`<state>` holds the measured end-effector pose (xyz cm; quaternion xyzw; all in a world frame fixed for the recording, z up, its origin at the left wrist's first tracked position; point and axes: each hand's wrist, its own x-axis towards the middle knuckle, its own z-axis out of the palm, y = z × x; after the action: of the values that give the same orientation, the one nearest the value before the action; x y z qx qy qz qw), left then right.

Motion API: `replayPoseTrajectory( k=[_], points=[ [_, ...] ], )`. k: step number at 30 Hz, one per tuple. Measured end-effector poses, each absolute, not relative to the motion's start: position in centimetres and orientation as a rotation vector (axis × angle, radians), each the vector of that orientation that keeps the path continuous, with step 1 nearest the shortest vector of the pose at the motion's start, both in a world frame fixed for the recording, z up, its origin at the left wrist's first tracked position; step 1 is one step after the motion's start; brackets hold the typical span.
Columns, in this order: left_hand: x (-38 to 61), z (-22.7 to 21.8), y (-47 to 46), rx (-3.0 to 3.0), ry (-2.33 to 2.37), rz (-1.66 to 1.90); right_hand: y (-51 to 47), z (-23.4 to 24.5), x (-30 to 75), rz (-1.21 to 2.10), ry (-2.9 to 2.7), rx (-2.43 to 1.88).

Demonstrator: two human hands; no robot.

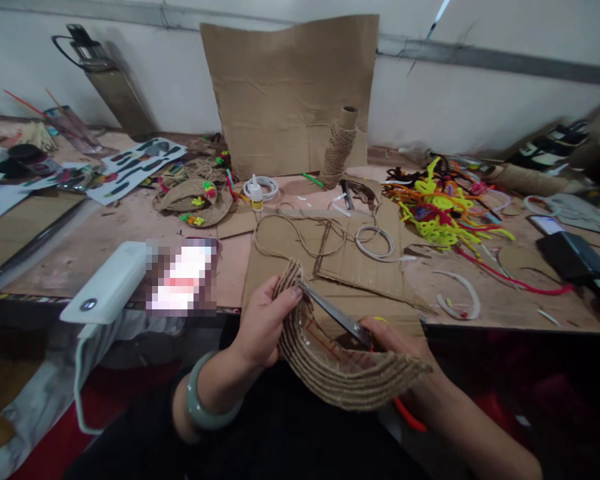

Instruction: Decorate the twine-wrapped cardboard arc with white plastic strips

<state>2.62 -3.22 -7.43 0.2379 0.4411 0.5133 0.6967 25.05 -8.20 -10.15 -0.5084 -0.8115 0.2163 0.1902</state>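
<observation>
My left hand (264,319) grips one end of a curved band wrapped in rows of jute twine (340,383), thumb pressed on its top edge. My right hand (397,343) holds scissors (343,319) with red handles, partly hidden behind the band. The blade tips touch or lie very near the band's end by my left thumb. From that end a strand of twine (275,253) appears to run onto the cardboard (280,267). The band is held over the table's front edge, its inner side showing cardboard and clear tape.
A twine spool (339,150) stands before an upright cardboard sheet (290,87). Beside it are a small glue bottle (257,195) and white cord coils (375,241). Bright pipe cleaners (435,213) lie right; a power bank (107,283) and a phone (184,277) lie left.
</observation>
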Motion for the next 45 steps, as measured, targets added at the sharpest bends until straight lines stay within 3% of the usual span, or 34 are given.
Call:
replayPoseTrajectory(
  k=[11, 17, 23, 31, 38, 45],
  points=[
    [1.8, -8.6, -2.3, 0.494, 1.025, 1.221, -6.7, -10.4, 26.7, 0.462, -2.372, -1.411],
    [1.0, -9.7, -1.7, 0.556, 1.026, 1.224, -2.2, -8.0, 25.5, 0.216, -2.555, -1.943],
    [0.2, -10.4, -0.9, 0.518, 0.994, 1.212, 1.3, -8.0, 22.9, 0.335, -2.801, -1.814],
    [-0.6, -10.4, 0.3, 0.465, 1.003, 1.25, 3.1, -6.4, 23.4, 0.117, -2.873, -1.587],
    [0.9, -10.5, 0.4, 0.619, 0.939, 1.151, 4.2, -5.4, 17.3, 0.857, -2.359, -1.32],
    [0.6, -11.8, 0.7, 0.717, 0.971, 1.127, 6.4, -9.3, 15.2, 1.216, -2.207, -1.166]
  ],
)
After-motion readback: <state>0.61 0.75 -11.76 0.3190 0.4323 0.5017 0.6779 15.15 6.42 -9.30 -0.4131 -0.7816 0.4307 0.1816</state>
